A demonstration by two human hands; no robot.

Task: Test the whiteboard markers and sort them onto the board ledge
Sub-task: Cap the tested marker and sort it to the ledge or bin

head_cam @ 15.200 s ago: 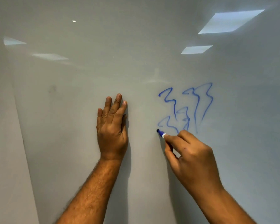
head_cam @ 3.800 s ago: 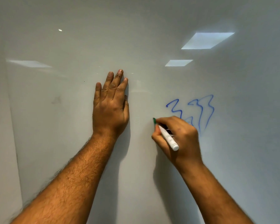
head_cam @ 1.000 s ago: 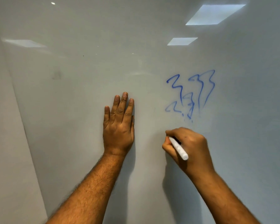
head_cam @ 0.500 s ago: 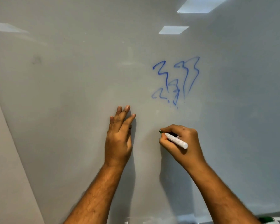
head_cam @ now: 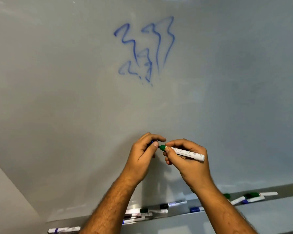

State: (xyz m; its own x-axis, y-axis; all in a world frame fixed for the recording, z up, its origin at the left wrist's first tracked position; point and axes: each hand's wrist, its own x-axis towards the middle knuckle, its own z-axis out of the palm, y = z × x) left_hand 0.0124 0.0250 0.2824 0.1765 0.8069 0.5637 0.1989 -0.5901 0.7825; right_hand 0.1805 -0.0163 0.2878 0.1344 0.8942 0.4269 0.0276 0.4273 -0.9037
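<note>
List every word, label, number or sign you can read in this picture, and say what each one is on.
Green marker held in the right hand: small print on the barrel, blurred, unreadable.
Markers on the ledge: labels too small to read.
Whiteboard: blue scribbles, zigzag test strokes, not clear letters or numbers.

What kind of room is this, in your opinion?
Probably a classroom or meeting room: a large whiteboard bears blue scribbles, markers lie along its ledge, and ceiling light panels reflect in it.

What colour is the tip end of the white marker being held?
Green, on the white-barrelled marker the right hand grips; it shows clearly in the head view.
</note>
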